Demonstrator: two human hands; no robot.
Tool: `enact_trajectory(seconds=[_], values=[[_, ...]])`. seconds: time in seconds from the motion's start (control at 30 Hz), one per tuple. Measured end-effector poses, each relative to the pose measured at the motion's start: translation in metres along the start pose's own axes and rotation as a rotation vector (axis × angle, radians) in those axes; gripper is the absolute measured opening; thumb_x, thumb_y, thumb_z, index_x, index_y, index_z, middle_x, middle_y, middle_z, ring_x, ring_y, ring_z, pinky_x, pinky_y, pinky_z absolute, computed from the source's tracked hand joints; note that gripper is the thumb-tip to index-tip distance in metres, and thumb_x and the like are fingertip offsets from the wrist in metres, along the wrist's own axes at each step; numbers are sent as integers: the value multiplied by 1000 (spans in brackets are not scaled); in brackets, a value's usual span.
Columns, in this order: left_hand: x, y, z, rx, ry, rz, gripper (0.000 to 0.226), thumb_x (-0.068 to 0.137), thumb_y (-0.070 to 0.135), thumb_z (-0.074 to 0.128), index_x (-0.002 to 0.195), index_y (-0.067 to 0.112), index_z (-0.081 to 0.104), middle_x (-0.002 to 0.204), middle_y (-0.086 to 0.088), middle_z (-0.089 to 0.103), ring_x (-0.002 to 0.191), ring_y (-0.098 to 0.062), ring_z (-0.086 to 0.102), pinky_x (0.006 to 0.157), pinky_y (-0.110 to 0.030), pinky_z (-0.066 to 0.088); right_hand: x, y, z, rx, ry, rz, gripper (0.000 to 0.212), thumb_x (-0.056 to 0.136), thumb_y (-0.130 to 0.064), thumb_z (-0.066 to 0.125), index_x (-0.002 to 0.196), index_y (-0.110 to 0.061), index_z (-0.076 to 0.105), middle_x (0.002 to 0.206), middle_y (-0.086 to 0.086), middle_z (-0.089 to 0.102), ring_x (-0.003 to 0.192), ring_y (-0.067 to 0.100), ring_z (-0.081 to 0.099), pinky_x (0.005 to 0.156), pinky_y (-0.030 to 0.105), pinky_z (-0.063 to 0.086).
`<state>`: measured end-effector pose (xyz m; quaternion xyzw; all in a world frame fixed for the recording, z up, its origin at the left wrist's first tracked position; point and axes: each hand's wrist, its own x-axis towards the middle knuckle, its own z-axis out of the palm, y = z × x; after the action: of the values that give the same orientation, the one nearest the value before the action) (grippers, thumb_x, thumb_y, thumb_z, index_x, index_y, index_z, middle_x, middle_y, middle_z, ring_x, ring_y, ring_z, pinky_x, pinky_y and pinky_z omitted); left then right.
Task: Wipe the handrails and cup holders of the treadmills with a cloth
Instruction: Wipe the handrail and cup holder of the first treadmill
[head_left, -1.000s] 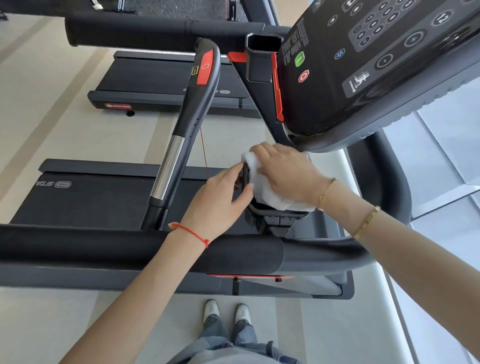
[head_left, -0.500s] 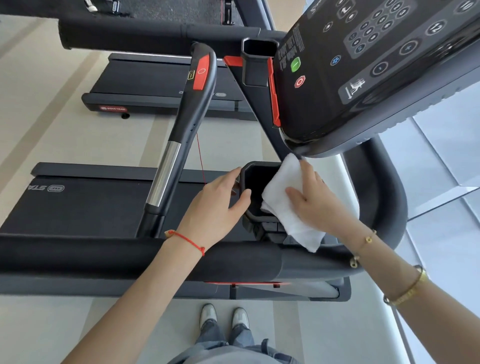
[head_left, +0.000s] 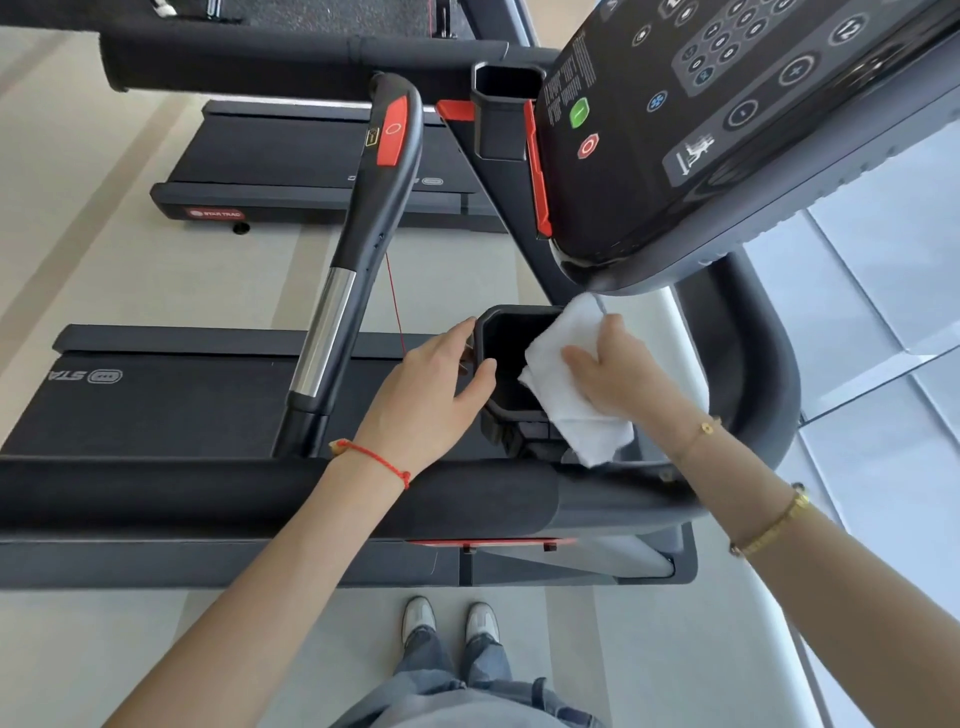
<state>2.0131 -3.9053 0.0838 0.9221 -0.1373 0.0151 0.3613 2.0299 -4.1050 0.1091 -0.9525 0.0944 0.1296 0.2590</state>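
A black cup holder (head_left: 506, 358) hangs just below the treadmill console (head_left: 727, 130). My left hand (head_left: 431, 395) grips its left rim, thumb on the near edge. My right hand (head_left: 618, 374) presses a white cloth (head_left: 566, 384) against the holder's right rim and outer side; the cloth drapes down over it. A padded black handrail (head_left: 260, 493) runs across in front of me under both forearms. A second cup holder (head_left: 501, 109) sits on the far side of the console.
An inner grip bar (head_left: 363, 244) with a red button and a chrome section slants from the handrail to the upper left. The rail curves round at the right (head_left: 758, 374). Another treadmill's deck (head_left: 311, 171) lies beyond. My feet (head_left: 452, 621) stand on pale floor.
My right hand has lifted the cloth out from over the cup holder's opening and slid it to the right rim. My left hand has stayed on the left rim.
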Motion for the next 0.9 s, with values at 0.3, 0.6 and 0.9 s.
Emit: enact_trajectory(seconds=[0.3, 0.6, 0.9], values=[[-1, 1, 0, -16, 15, 31, 43, 99, 36, 46, 140, 22, 46, 121, 2, 64, 104, -16, 61, 85, -28, 50, -25, 14, 17, 115, 96, 6, 36, 100, -28, 46, 120, 1, 38, 79, 1, 43, 80, 28, 49, 70, 30, 33], [1, -1, 0, 39, -14, 0, 53, 99, 40, 43, 147, 20, 37, 122, 0, 61, 103, -18, 61, 86, -35, 52, 27, -18, 3, -594, 165, -551, 31, 98, -20, 43, 126, -7, 41, 124, 11, 49, 110, 31, 50, 88, 34, 39], [-1, 0, 1, 8, 0, 11, 44, 98, 38, 45, 139, 23, 45, 109, 1, 63, 92, -17, 60, 80, -40, 53, 35, -23, -4, -617, 93, -753, 35, 101, -30, 39, 133, -15, 41, 123, 1, 54, 103, 26, 55, 82, 40, 46]])
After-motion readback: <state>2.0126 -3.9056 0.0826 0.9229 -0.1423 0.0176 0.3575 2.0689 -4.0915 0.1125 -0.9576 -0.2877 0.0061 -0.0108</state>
